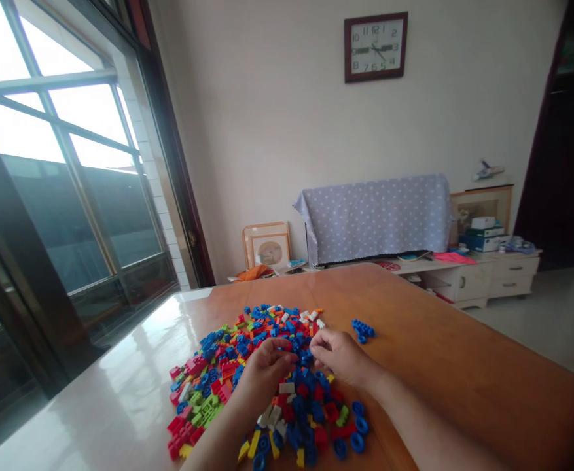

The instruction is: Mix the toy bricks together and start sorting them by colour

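A wide pile of toy building bricks (pixel 228 369) in blue, red, green, yellow, white and orange lies on the table before me. My left hand (pixel 267 366) is over the middle of the pile, thumb and fingers bent towards each other. Facing it from the right, my right hand (pixel 340 356) has its fingers curled in a pinch. A narrow gap separates the two hands, with blue bricks (pixel 305 356) showing in it. Whatever either hand holds is too small or hidden to make out. A small cluster of blue pieces (pixel 362 330) sits apart, beyond my right hand.
The brown wooden table (pixel 444 366) spreads around the pile. Blue ring-shaped pieces (pixel 358 425) lie at the pile's near right edge. Past the table stands a low white cabinet (pixel 510 278), with a cloth-covered object (pixel 375 219) on it. A window (pixel 95 163) is on the left.
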The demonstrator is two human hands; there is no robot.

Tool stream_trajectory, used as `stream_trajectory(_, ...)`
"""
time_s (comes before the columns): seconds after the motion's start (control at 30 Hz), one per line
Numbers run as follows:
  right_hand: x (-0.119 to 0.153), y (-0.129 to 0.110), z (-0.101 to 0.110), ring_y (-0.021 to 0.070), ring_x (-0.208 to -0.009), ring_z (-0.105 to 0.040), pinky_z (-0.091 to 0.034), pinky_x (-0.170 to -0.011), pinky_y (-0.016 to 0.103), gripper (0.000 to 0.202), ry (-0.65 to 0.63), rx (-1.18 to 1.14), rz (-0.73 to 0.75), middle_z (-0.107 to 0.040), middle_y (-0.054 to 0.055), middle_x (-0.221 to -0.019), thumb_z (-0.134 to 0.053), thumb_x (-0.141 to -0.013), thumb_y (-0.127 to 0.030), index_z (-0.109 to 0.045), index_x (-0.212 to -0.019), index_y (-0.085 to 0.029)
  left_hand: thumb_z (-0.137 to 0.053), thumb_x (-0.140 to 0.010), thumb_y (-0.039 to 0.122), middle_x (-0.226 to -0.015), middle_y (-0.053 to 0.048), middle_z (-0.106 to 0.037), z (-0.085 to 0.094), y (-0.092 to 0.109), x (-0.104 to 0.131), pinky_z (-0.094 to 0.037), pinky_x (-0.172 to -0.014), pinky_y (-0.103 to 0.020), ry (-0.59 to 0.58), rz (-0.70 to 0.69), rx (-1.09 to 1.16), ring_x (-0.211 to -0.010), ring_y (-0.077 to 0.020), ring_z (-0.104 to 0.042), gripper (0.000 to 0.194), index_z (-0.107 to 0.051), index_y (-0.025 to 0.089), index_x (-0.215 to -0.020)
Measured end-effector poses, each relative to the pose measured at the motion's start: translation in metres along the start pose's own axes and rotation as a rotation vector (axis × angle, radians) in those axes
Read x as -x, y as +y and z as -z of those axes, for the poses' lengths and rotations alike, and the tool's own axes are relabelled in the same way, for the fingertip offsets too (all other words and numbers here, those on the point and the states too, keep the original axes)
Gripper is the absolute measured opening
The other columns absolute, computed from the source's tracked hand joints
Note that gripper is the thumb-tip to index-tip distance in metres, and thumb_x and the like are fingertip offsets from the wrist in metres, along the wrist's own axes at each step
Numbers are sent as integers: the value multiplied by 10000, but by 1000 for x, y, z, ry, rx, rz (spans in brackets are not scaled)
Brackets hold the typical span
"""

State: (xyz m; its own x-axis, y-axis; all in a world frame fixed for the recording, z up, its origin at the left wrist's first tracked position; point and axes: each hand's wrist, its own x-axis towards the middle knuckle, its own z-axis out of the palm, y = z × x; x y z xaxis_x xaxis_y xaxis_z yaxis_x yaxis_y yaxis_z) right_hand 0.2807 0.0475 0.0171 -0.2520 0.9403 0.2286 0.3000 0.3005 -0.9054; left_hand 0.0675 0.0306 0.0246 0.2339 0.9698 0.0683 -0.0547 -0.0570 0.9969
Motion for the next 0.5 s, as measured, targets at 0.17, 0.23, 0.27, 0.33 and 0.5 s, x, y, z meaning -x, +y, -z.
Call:
stream_trajectory(0.17,-5,15,12,141,-586,-644,-473,-548,231,171,-5,57,-63,-611,-43,-668,-561,-857,-349,-630,-861,-193,-800,-716,541,-867,-40,-705,5,-10,-7,-532,-789,-323,71,-73,-42,-826,-192,-677,519,-601,182,-1035)
stream_trajectory(0.23,-2,13,15,123,-555,-603,-447,-537,220,165,-32,104,-67,-595,-46,-657,-566,-857,-341,-635,-841,-193,-765,-749,547,-886,-45,-708,9,-9,-7,-532,-800,-329,114,-108,-88,-877,-209,-680,503,-601,184,-1055)
stream_trajectory(0.27,0,10,17,117,-561,-585,-433,-537,213,160,-54,124,-63,-595,-43,-660,-575,-854,-336,-642,-837,-192,-746,-762,551,-896,-49,-710,11,-8,-7,-530,-802,-329,137,-121,-112,-891,-213,-680,494,-602,184,-1060)
stream_trajectory(0.33,5,4,18,115,-600,-562,-402,-541,203,158,-114,169,-40,-606,-35,-675,-615,-840,-341,-663,-843,-191,-709,-793,545,-909,-53,-710,15,-5,-6,-525,-791,-323,175,-146,-177,-884,-210,-677,465,-607,184,-1067)
stream_trajectory(0.5,15,-11,12,130,-662,-558,-350,-554,212,312,-244,404,37,-643,-28,-751,-789,-714,-451,-702,-912,-227,-625,-864,482,-903,-43,-704,21,-5,-4,-506,-752,-301,222,-209,-431,-836,-197,-651,355,-625,184,-1058)
